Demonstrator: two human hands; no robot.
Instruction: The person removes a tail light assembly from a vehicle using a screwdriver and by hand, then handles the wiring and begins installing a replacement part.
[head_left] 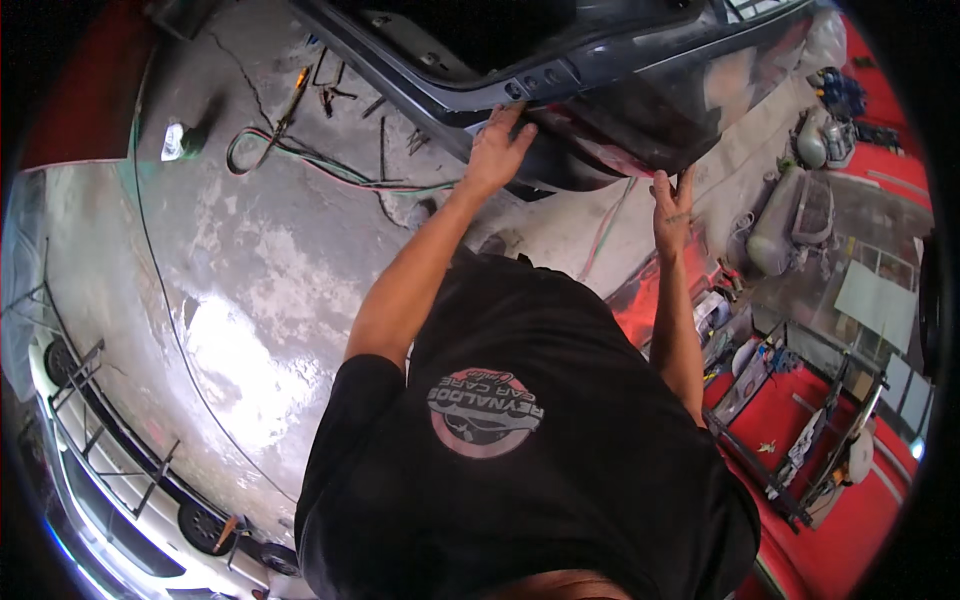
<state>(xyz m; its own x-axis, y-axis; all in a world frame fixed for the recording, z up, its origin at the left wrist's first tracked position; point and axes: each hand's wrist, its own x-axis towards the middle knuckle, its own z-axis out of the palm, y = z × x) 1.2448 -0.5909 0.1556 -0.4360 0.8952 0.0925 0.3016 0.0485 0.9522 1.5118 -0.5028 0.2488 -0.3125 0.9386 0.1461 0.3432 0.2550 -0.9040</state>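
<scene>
I have both hands at the dark glossy panel (640, 125) on the corner of a car body (400, 72), which stands ahead of the person. My left hand (502, 150) lies along the panel's upper left edge, just beside some round holes (530, 84); that grip looks released, thumb spread away from the fingers. My right hand (672, 214) is up against the lower right edge, with fingertips partly hidden, so I cannot tell whether that grip is clenched on the rim.

I judge the panel a moulded shell: light for its width, fairly stiff along the edges, springy in the middle. The gloss suggests a slippery face that would scratch easily. I'd take hold at both ends, fingers behind the rim and palms off the finish. Paired hoses (410, 187) lie across the concrete floor (290, 250), left of the person.
</scene>
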